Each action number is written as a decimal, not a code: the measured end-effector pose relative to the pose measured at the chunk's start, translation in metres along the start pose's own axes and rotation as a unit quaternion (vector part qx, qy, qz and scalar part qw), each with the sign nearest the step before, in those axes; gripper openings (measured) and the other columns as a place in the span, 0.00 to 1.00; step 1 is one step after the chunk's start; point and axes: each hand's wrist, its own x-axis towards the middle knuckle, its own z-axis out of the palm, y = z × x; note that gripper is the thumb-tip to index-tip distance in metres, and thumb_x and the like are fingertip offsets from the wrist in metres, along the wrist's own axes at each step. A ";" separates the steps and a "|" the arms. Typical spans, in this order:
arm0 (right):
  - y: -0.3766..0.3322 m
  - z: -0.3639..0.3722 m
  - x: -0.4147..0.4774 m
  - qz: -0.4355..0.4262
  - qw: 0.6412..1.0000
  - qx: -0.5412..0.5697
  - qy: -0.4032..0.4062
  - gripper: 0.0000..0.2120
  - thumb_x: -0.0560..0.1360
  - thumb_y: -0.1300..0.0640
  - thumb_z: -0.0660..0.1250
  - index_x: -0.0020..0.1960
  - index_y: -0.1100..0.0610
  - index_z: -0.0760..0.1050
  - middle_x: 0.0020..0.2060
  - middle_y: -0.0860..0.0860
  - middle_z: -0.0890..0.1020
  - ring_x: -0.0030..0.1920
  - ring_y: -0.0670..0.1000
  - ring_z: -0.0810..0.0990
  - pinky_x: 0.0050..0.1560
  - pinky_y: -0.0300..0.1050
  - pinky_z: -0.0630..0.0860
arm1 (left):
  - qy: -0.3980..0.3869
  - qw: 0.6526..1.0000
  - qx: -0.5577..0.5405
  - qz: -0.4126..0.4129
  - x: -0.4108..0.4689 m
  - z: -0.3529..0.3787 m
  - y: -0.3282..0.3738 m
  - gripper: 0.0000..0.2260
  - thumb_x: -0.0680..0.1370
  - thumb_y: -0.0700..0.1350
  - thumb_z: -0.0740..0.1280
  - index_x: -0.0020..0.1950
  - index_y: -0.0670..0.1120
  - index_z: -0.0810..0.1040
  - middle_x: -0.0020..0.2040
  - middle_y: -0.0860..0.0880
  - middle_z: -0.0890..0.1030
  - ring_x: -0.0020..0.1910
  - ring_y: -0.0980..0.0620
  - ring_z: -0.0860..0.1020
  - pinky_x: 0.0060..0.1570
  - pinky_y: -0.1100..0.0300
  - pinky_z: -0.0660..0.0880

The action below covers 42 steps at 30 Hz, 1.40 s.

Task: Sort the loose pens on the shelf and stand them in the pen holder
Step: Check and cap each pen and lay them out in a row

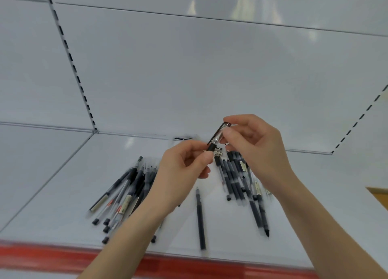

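Two hands raised over the white shelf [63,194], head view. The left hand [184,165] pinches the dark lower end of a pen [218,136]; the right hand [256,150] pinches its clear upper end, fingers curled. Pen tilted, held clear of the shelf. A left heap of pens [126,192] fans toward the front edge; a right heap [237,178] lies below the right hand. One dark pen [199,218] lies alone between them. A red strip [52,255] runs along the front.

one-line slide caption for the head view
Left hand and right hand hold a clear-barrelled black pen over loose black pens scattered on a white metal shelf.
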 end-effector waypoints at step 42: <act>0.068 0.008 0.014 0.178 0.877 -0.411 -0.174 0.15 0.71 0.59 0.64 0.28 0.61 0.65 0.25 0.53 0.67 0.26 0.49 0.63 0.28 0.41 0.61 | -0.005 0.834 0.551 0.034 0.058 -0.032 -0.047 0.11 0.77 0.48 0.63 0.55 0.43 0.76 0.53 0.46 0.77 0.54 0.47 0.74 0.51 0.59 0.68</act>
